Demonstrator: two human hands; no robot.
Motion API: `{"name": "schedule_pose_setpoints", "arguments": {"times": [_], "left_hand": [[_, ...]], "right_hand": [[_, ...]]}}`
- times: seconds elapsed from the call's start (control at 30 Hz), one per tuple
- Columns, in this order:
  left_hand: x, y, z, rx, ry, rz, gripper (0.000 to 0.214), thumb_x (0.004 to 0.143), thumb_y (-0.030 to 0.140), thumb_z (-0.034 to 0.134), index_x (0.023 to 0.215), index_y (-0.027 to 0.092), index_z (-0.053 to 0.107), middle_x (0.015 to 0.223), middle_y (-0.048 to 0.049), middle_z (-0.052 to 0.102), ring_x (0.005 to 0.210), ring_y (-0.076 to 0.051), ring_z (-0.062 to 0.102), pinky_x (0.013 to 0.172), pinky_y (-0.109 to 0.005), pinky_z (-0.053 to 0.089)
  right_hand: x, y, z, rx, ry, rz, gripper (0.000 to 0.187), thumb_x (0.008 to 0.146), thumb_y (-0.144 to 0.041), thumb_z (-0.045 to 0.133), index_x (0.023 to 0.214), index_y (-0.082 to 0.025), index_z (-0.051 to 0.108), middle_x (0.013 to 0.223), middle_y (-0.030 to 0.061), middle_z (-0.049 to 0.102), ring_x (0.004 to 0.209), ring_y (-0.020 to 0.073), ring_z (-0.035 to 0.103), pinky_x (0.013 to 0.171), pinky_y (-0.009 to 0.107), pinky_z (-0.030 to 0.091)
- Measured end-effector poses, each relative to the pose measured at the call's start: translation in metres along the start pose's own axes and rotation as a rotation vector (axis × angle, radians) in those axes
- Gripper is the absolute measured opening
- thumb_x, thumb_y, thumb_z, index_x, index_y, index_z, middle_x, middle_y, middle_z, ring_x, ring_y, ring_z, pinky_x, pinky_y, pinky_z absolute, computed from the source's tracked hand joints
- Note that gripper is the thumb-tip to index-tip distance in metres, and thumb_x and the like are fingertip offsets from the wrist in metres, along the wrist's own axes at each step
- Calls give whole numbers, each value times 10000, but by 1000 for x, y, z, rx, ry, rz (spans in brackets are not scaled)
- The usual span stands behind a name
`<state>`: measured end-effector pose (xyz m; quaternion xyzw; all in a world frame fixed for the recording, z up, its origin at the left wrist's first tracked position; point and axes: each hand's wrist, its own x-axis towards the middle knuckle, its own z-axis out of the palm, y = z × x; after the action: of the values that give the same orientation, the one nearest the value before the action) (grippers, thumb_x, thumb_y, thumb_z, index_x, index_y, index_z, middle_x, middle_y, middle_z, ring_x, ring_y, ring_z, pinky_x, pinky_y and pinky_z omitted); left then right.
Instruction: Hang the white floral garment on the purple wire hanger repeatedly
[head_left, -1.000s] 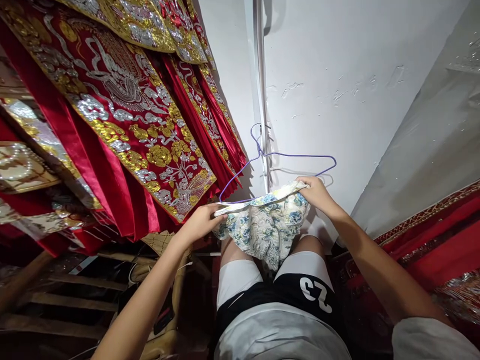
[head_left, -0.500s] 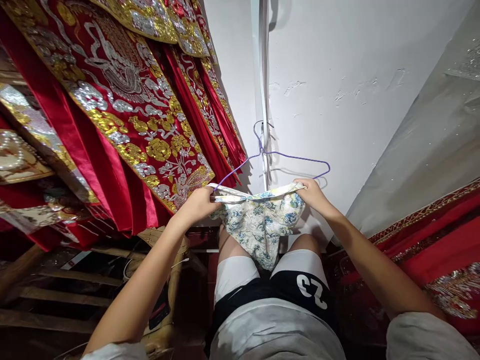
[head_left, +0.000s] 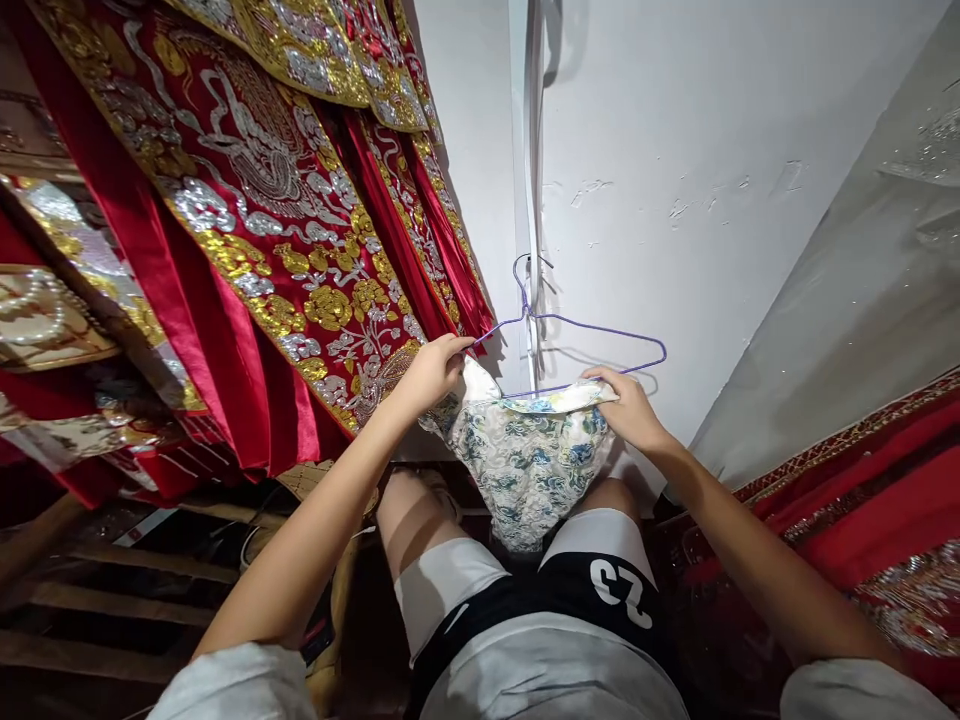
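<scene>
A purple wire hanger hangs by its hook at a narrow white upright strip on the wall. Below it droops a white garment with a blue floral print; its exact kind does not show. My left hand is closed on the garment's left top edge, right by the left shoulder of the hanger, and hides that end. With thumb and fingers, my right hand pinches the right end of the top band, just below the hanger's bottom bar. The band sags between my hands in front of the bar.
Red robes with gold and silver embroidery hang close on the left. Below them stands a slatted wooden frame. At right is a translucent cover above red beaded cloth. The white wall is straight ahead.
My left hand has moved up and to the right, lifting the left end of the garment along the hanger's shoulder. The bottom bar now shows above the band. My left leg has shifted left.
</scene>
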<state>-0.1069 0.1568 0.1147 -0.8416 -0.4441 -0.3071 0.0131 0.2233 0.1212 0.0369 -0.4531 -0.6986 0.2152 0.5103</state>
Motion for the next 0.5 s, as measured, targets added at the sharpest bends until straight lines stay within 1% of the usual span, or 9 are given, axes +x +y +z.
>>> {"name": "schedule_pose_setpoints", "arguments": {"times": [0.07, 0.1, 0.13, 0.17, 0.23, 0.3, 0.37, 0.43, 0.5], "left_hand": [[3, -7, 6, -4, -10, 5, 443, 922, 113, 426, 1281, 120, 684, 1099, -136, 698, 1023, -251, 674, 960, -391, 541], [3, -9, 8, -5, -8, 16, 425, 938, 131, 429, 1278, 121, 684, 1089, -135, 685, 1013, -250, 665, 956, -398, 541], [3, -11, 8, -3, -7, 29, 411, 950, 146, 432, 1275, 125, 683, 1086, -131, 669, 1007, -248, 654, 955, -403, 539], [3, -12, 9, 2, -6, 41, 398, 958, 156, 435, 1269, 131, 683, 1080, -127, 652, 999, -244, 644, 953, -405, 538], [3, -12, 7, 20, 1, 56, 370, 967, 172, 446, 1245, 140, 688, 1080, -123, 615, 994, -236, 628, 955, -401, 534], [4, -12, 4, 48, 39, 54, 335, 979, 208, 459, 1205, 143, 698, 1111, -134, 588, 1018, -241, 617, 963, -400, 527], [6, -13, 0, 73, 105, 30, 321, 994, 260, 462, 1163, 141, 707, 1156, -152, 582, 1047, -258, 613, 963, -409, 521], [9, -13, -3, 58, 152, -12, 333, 1004, 307, 454, 1143, 142, 708, 1151, -151, 614, 1050, -271, 623, 960, -416, 518], [13, -10, -4, -21, 153, -52, 351, 1009, 340, 444, 1144, 148, 705, 1085, -123, 675, 1016, -266, 647, 952, -402, 519]], "right_hand": [[-2, 3, -14, -24, 179, 9, 706, 678, -167, 584, 1380, -206, 521, 809, 8, 678, 718, 207, 613, 669, 302, 447], [-2, 6, -22, -41, 273, 9, 836, 678, -180, 632, 1487, -197, 421, 824, 14, 690, 712, 211, 619, 675, 312, 460], [0, 9, -32, -63, 341, 8, 911, 679, -200, 672, 1536, -183, 364, 824, 17, 694, 703, 212, 619, 677, 320, 467], [2, 12, -41, -87, 371, 11, 923, 680, -225, 700, 1542, -170, 375, 808, 18, 691, 691, 211, 614, 671, 323, 467], [9, 15, -59, -131, 313, 41, 771, 689, -275, 722, 1432, -161, 550, 760, 17, 682, 670, 203, 602, 644, 314, 453], [17, 11, -73, -143, 220, 77, 464, 690, -321, 736, 1127, -166, 737, 717, 19, 673, 664, 194, 599, 613, 296, 432], [23, 1, -81, -99, 162, 98, 233, 664, -355, 782, 807, -175, 747, 664, 14, 653, 643, 183, 597, 580, 278, 415], [26, -13, -80, 50, 107, 110, 255, 622, -398, 826, 650, -186, 687, 605, 6, 625, 608, 179, 599, 561, 276, 425], [26, -29, -70, 241, 54, 118, 305, 618, -466, 819, 635, -202, 668, 584, 4, 621, 595, 190, 615, 571, 293, 468]]}}
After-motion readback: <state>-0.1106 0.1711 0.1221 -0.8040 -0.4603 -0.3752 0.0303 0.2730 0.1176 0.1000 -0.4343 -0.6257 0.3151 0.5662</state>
